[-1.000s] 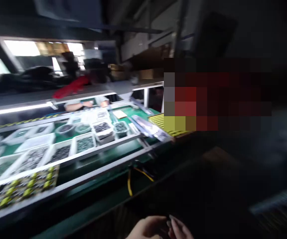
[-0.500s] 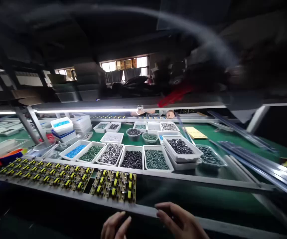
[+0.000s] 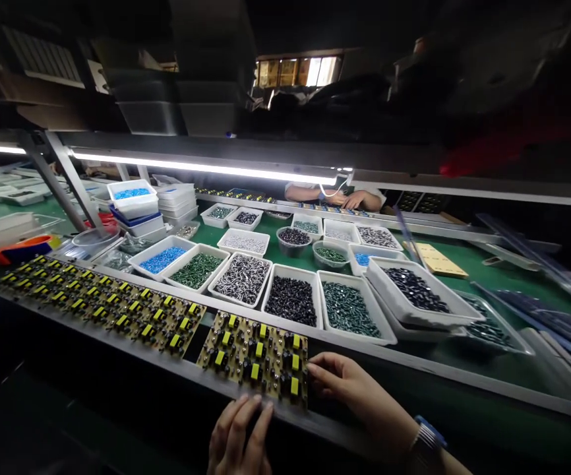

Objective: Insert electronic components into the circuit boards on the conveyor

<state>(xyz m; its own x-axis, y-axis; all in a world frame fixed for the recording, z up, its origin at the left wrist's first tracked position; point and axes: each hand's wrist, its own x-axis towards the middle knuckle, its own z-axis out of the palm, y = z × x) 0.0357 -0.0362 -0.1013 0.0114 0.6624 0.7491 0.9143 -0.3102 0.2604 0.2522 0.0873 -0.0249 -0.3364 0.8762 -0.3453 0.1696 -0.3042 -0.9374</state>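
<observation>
The left hand and right hand are apart, their fingertips at the near and right edges of a circuit board. Another board lies left of it, white trays beyond.

Circuit boards: markings unreadable (far too small).

A bare left hand and a bare right hand were shown, their slender fingers ending in short, rounded nails. A silver-grey linked wristband edged in bright blue was worn on the right wrist, and the forearm beyond it was left uncovered.
</observation>
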